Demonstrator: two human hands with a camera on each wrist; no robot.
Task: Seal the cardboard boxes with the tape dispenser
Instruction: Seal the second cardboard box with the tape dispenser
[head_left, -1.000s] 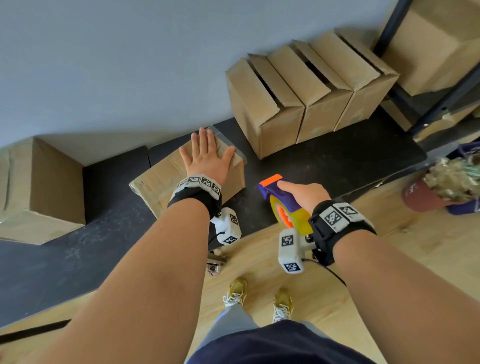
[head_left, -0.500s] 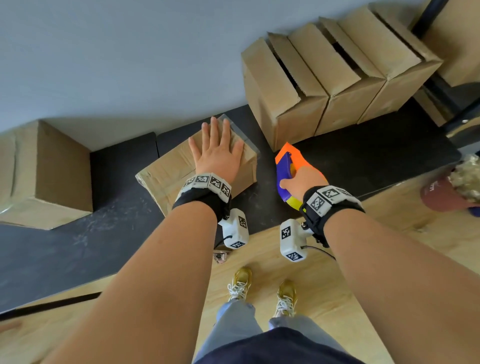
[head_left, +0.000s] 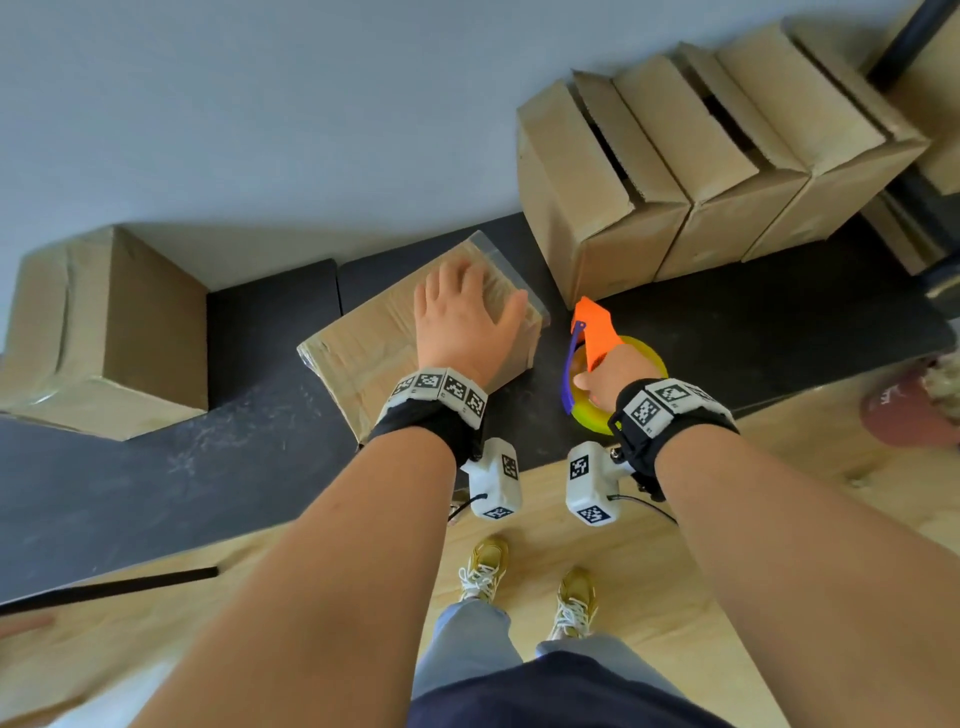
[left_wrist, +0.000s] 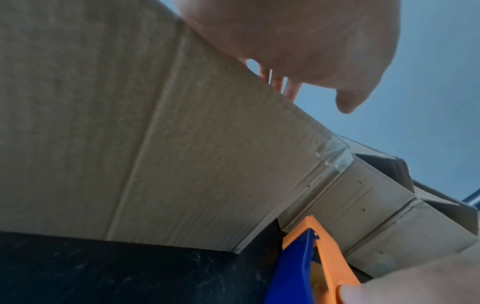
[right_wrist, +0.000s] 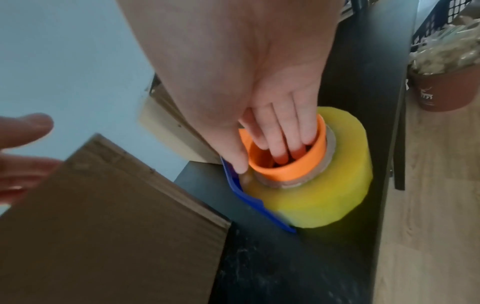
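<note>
My left hand (head_left: 462, 317) lies flat, fingers straight, on top of the taped cardboard box (head_left: 363, 353). My palm and wrist strap cover the near right part of its lid, so the tape seam there is hidden. In the left wrist view the fingers are blurred and mostly cut off behind the box edge. Shiny clear tape wraps the box's far corner.

My right hand (head_left: 613, 376) holds the tape dispenser (head_left: 592, 343), just right of the box on the black mat (head_left: 208, 467). My fingers (right_wrist: 283, 131) are tucked inside the orange plastic hub and my thumb is against the blue frame, so I grip it. The roll is thick, glossy and yellow. The dispenser's orange tip points toward a row of open plain boxes (head_left: 675, 171) against the wall.
</note>
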